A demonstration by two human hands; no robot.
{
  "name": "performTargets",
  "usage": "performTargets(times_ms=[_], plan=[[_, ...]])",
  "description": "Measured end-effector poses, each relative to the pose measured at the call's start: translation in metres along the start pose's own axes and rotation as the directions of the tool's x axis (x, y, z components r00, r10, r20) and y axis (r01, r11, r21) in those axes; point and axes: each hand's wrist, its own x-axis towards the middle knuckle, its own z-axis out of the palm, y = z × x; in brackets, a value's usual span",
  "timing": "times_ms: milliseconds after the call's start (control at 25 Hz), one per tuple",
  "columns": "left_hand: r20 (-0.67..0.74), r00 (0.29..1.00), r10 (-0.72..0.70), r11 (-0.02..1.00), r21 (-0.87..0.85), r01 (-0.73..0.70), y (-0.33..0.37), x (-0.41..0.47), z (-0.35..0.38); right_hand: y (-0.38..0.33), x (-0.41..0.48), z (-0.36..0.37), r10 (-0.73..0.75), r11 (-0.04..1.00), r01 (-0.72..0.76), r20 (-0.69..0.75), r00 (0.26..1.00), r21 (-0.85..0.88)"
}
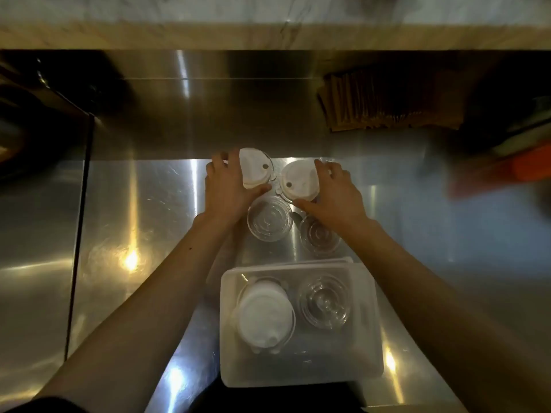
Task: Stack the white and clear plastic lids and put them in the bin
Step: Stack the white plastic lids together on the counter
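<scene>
Steel table point(143, 204) carries two white lids at 12 o'clock: left hand point(226, 189) clamps one white lid point(253, 168), right hand point(337, 195) clamps the other white lid point(296, 180). Two clear lids point(269, 219) sit just nearer. Clear bin point(369, 323) at 6 o'clock holds stacked white lids point(265, 317) and stacked clear lids point(325, 302).

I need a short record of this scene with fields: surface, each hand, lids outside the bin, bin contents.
surface: steel counter
left hand: grips a white lid, tilted
right hand: on a second white lid
lids outside bin: two clear lids, nearer than the white ones
bin: clear, holds a white lid stack at left and a clear lid stack at right
</scene>
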Motion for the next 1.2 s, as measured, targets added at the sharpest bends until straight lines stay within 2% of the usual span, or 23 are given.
performTargets(times_ms=[200,680,840,1040,1200], plan=[[-0.014,1.000,0.003,0.997,0.075,-0.002,-0.002,0.011,0.009,0.000,0.007,0.005,0.056,0.997,-0.058,-0.030,0.998,-0.058],[0.064,0.986,0.153,0.988,-0.036,-0.151,0.007,0.030,0.029,0.029,0.012,0.004,0.039,0.996,-0.035,-0.041,0.998,0.086],[0.066,0.987,0.147,0.985,-0.099,-0.140,0.011,0.034,0.033,0.018,0.019,0.007,0.094,0.995,-0.091,-0.052,0.994,0.047],[0.070,0.991,0.116,0.989,-0.096,-0.109,0.012,0.041,0.034,0.012,0.028,0.009,0.118,0.993,-0.116,-0.068,0.991,0.030],[0.057,0.986,0.156,0.985,-0.085,-0.151,0.007,0.047,0.036,0.021,0.028,0.005,0.074,0.994,-0.065,-0.111,0.991,0.083]])
